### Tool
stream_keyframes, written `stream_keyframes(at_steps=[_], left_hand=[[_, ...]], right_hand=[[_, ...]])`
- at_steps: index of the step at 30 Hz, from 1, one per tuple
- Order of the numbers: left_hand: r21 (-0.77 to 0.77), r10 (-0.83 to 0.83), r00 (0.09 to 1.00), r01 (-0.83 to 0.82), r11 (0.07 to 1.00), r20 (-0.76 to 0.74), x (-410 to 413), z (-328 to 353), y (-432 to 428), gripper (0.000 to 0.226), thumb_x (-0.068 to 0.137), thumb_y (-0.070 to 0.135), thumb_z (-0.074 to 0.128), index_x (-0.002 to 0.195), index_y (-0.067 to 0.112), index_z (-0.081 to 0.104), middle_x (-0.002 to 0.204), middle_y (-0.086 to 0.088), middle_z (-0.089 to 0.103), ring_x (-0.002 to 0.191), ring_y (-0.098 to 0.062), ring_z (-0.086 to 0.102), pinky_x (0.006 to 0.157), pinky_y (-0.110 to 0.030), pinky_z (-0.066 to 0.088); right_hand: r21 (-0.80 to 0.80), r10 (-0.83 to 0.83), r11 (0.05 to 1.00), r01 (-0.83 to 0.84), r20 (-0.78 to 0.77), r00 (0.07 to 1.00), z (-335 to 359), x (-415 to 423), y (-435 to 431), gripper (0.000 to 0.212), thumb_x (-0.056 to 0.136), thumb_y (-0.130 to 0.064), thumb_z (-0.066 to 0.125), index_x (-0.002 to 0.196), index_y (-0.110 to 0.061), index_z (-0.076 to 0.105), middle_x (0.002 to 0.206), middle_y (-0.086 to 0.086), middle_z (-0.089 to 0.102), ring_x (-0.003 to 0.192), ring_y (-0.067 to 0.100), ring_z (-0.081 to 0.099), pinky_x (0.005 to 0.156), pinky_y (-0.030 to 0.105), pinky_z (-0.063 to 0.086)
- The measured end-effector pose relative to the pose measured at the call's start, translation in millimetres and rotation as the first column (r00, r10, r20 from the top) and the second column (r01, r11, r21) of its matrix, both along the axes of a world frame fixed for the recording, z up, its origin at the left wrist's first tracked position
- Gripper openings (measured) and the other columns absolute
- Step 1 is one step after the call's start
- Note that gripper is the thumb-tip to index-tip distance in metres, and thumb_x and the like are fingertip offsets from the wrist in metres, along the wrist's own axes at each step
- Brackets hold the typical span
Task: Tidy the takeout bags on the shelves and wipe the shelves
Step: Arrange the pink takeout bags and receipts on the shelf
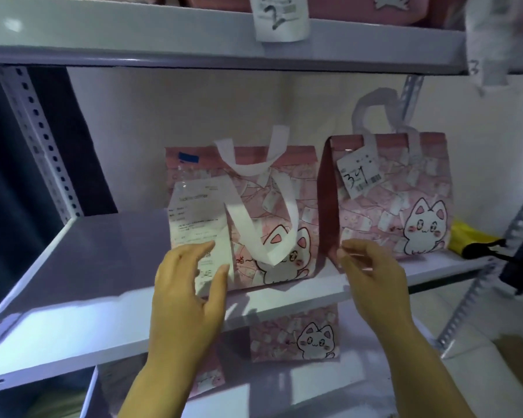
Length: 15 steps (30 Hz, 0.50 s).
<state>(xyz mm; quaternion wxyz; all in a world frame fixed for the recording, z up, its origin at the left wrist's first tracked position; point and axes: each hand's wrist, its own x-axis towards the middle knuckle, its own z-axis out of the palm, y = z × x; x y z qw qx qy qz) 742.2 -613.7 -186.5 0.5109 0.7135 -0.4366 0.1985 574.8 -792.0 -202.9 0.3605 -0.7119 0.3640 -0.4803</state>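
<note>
Takeout bags [305,191] are glossy pink rectangles on smooth shelf [73,267].

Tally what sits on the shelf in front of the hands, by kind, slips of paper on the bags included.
Pink bags: 2, the left bag and the right bag
Paper slips on them: 2, a receipt and a tag
Other: 1, a yellow thing at the right end, mostly hidden
Total: 5
</note>
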Motion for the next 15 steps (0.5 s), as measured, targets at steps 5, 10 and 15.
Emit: stream_keyframes(at_steps=[5, 10, 15], left_hand=[[0.04, -0.118, 0.991, 0.116, 0.992, 0.06, -36, 8, -42, 0.03, 0.081, 0.022, 0.06, 0.109, 0.011, 0.062, 0.102, 0.007, 0.054, 0.087, -0.014, 0.057, 0.075, -0.026, 0.048], [0.144, -0.142, 0.989, 0.134, 0.98, 0.049, -75, 0, -104, 0.032, 0.087, 0.025, 0.059, 0.116, 0.012, 0.06, 0.108, 0.002, 0.058, 0.094, -0.014, 0.056, 0.083, -0.028, 0.045], [0.207, -0.106, 0.989, 0.126, 0.97, -0.105, -112, -16, -167, 0.052, 0.088, 0.033, 0.058, 0.135, 0.017, 0.043, 0.128, -0.003, 0.048, 0.113, -0.022, 0.052, 0.093, -0.038, 0.046]], right_hand=[[-0.015, -0.048, 0.999, 0.048, 0.001, 0.999, -7, -41, -34, 0.019, 0.087, -0.019, 0.063, 0.088, -0.037, 0.062, 0.089, -0.018, 0.065, 0.083, -0.012, 0.057, 0.062, 0.001, 0.043], [-0.02, -0.157, 0.987, 0.158, 0.039, 0.987, -11, -83, -95, 0.01, 0.086, -0.022, 0.064, 0.09, -0.031, 0.063, 0.086, -0.019, 0.064, 0.08, -0.013, 0.057, 0.063, 0.022, 0.053], [-0.083, -0.213, 0.973, 0.214, 0.018, 0.977, -9, -116, -155, 0.018, 0.087, -0.026, 0.063, 0.105, -0.024, 0.059, 0.104, -0.006, 0.06, 0.095, 0.009, 0.058, 0.074, 0.025, 0.047]])
